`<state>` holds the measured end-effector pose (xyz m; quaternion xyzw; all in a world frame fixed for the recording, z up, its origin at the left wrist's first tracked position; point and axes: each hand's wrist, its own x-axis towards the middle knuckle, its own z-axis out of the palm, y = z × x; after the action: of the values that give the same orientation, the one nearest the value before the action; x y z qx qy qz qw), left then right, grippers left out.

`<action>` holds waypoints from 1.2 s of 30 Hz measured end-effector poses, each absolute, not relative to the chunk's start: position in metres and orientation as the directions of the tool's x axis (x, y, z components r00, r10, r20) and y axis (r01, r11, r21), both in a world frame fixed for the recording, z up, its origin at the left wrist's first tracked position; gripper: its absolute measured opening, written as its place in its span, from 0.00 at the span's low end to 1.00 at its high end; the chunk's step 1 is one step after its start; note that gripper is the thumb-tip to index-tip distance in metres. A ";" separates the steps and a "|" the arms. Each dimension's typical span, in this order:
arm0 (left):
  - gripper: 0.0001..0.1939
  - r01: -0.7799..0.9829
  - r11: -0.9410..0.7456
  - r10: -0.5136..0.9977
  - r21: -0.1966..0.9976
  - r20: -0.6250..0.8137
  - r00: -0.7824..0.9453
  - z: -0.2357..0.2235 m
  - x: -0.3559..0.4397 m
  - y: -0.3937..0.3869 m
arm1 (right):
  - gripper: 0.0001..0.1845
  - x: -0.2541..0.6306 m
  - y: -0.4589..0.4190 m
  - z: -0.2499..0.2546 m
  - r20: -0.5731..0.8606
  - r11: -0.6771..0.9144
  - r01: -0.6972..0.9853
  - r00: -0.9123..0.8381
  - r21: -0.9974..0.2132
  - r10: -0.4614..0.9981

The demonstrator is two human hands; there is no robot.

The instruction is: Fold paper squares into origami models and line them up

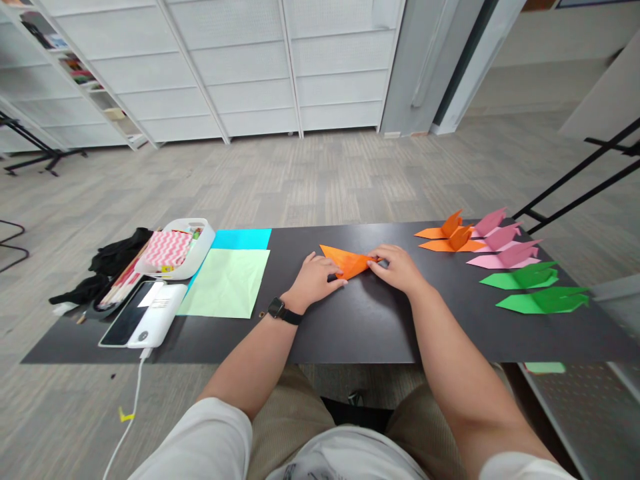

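On the dark table before me lies a folded piece of orange origami paper (350, 262), with a broad point at its left and a narrow end at its right. My left hand (316, 281) grips its left lower edge, thumb in front and fingertips behind; a black watch sits on that wrist. At the narrow right end, my right hand (397, 268) pinches the paper between thumb and fingers, partly hiding the fold there. Finished folded birds stand farther right: orange ones (453, 237), pink ones (505, 255) and green ones (543, 300).
Left of my hands lie a light green sheet (227, 283) and a blue sheet (243, 239). Beyond them are a white tray (200, 250), a phone (127, 317), a white power bank (160, 313) with a cable, and black cloth (117, 257).
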<state>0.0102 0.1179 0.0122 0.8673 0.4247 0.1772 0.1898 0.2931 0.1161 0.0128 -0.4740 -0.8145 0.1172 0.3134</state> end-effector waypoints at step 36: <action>0.18 0.658 -0.627 0.763 0.416 0.159 0.627 -0.001 0.013 0.124 | 0.16 0.277 0.135 -0.023 0.281 0.272 0.828 -0.145 -0.491 0.949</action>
<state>0.0134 0.1243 -0.0006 0.8873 0.4004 0.1622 0.1615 0.2773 0.1349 -0.0226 -0.5932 -0.7486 0.1101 0.2750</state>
